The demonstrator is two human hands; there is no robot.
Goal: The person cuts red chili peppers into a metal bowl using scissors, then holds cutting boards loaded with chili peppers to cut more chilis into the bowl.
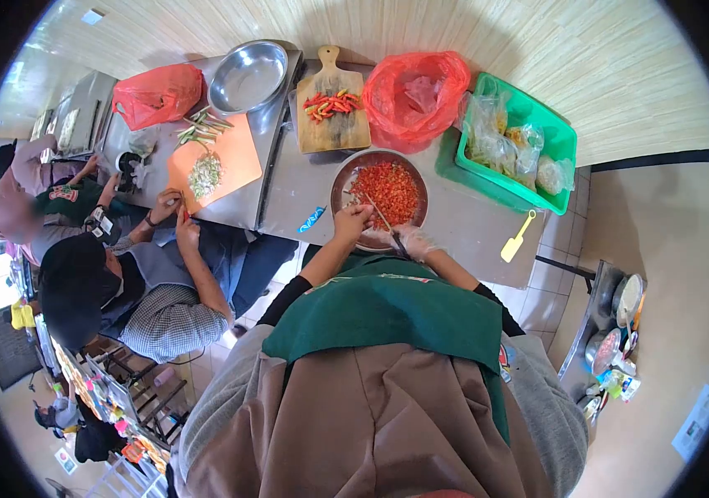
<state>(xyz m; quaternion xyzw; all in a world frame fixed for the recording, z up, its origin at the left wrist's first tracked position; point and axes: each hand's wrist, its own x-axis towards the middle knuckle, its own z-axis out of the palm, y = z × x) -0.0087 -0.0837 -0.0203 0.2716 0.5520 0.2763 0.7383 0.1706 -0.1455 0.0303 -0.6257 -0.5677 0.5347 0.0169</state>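
Note:
A brown round bowl [340, 184] holds finely chopped red chillies [383, 189]. Over its near rim, my right hand [414, 241], in a clear plastic glove, is closed on the dark handle of a small knife [380, 215], whose thin blade points up and left over the chillies. Beside it my left hand [353, 221] is closed in a pinch above the bowl's near left side; whatever its fingers hold is too small to make out. Behind the bowl, whole red chillies [331, 105] lie on a wooden cutting board [334, 137].
A red plastic bag [404, 124] stands open behind the bowl. To the right are a green basket [500, 187] of bagged food and a yellow spatula [518, 236]. At left, a co-worker [168, 307] cuts over an orange board [242, 153] near a steel bowl [248, 77].

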